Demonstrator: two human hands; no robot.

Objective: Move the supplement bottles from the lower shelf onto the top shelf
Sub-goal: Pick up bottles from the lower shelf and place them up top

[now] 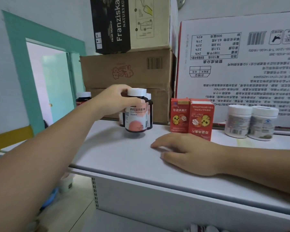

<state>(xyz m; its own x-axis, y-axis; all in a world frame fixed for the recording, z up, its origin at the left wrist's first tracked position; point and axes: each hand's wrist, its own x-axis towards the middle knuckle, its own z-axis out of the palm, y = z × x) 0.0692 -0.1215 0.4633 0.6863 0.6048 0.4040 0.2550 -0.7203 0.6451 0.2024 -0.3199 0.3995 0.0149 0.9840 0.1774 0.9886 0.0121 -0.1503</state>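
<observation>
top shelf (117, 158): white flat board across the middle of the view, carrying everything below.
white carton (241, 72): stands at the back right, its printed text upside down.
brown cardboard box (127, 72): at the back centre, just left of the white carton.
franziskaner box (129, 22): stacked on top of the brown cardboard box.
left hand (114, 101): reaches in from the lower left, fingers and thumb wrapped round the neck and upper body of the supplement bottle.
right hand (187, 151): lies palm down on the shelf near its front edge, fingers relaxed and spread, holding nothing.
supplement bottle (136, 118): dark, white cap, pink and white label, upright over the top shelf in front of the brown box; cannot tell whether its base touches the board.
red boxes (179, 114): two, upright, touching each other, right of the bottle, just behind the right hand.
white jars (237, 121): two, side by side, right of the red boxes.
other dark bottles (149, 104): white-capped, just behind the held one; one more at the far left, partly hidden by the left wrist.
</observation>
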